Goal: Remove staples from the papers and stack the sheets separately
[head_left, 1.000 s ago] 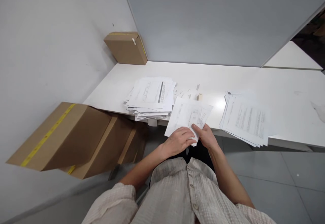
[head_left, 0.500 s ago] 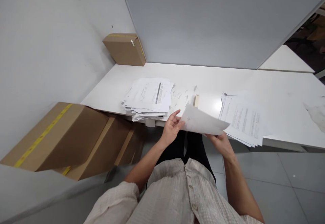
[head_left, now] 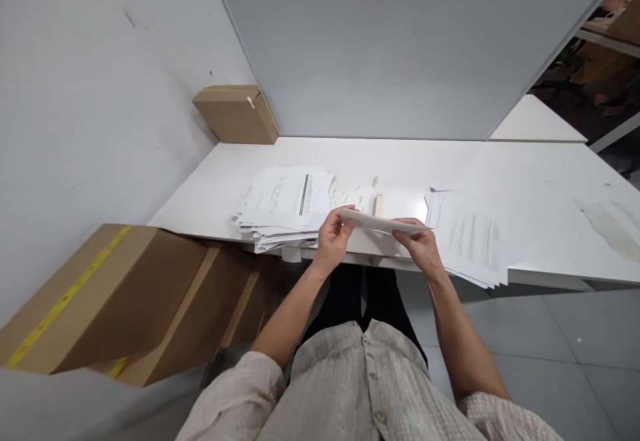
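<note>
Both my hands hold a thin set of white sheets (head_left: 383,222) edge-on above the front edge of the white table (head_left: 540,181). My left hand (head_left: 334,239) pinches the sheets' left end, fingers closed on it. My right hand (head_left: 421,248) grips the right end from below. To the left lies a messy stack of printed papers (head_left: 283,206). A second stack of printed papers (head_left: 467,238) lies to the right, overhanging the table's edge. A small beige object (head_left: 379,204) and paper scraps lie between the stacks.
A brown cardboard box (head_left: 235,114) stands in the table's back left corner against the grey partition (head_left: 390,48). Large cardboard boxes with yellow tape (head_left: 120,298) sit on the floor at my left. Grey tiled floor (head_left: 560,354) lies to my right.
The sheets lay flat under both hands at the table's edge; I lifted them, turned them over, and now hold them edge-on. My view shifted slightly up and left.
</note>
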`<state>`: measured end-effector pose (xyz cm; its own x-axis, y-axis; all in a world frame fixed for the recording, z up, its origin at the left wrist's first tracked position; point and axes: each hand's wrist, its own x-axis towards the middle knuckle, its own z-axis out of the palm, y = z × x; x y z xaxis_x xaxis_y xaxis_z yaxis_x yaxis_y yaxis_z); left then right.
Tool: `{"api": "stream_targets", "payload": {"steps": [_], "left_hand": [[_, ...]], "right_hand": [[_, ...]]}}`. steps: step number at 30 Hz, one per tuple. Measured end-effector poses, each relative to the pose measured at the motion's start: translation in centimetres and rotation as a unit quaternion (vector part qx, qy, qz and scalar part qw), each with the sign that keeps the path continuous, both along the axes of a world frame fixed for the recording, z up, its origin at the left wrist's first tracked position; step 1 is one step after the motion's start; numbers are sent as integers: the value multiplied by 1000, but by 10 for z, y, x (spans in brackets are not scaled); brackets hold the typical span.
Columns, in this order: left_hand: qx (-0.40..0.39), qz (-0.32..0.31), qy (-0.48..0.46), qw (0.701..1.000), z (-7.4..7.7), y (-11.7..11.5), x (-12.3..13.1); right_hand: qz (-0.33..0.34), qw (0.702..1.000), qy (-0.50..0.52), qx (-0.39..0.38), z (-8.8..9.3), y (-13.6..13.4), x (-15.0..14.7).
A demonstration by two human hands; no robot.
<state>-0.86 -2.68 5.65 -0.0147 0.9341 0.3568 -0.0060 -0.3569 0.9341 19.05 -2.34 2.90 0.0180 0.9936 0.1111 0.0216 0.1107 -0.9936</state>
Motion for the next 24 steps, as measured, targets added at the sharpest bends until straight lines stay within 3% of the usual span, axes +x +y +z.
{"api": "stream_targets", "payload": {"steps": [4, 8, 18, 24], "left_hand": [[-21, -6, 11, 1000, -11, 8, 3], [-9, -5, 31, 999, -4, 11, 8], [6, 2, 32, 999, -1, 16, 10], [-14, -6, 26, 1000, -13, 21, 9]], "right_hand": [[-28, 999, 23, 4, -9, 3, -2], [-51, 997, 58, 1, -11, 7, -5], [-21, 997, 74, 20, -10, 14, -10], [-15, 999, 50, -8, -12, 17, -10]]}}
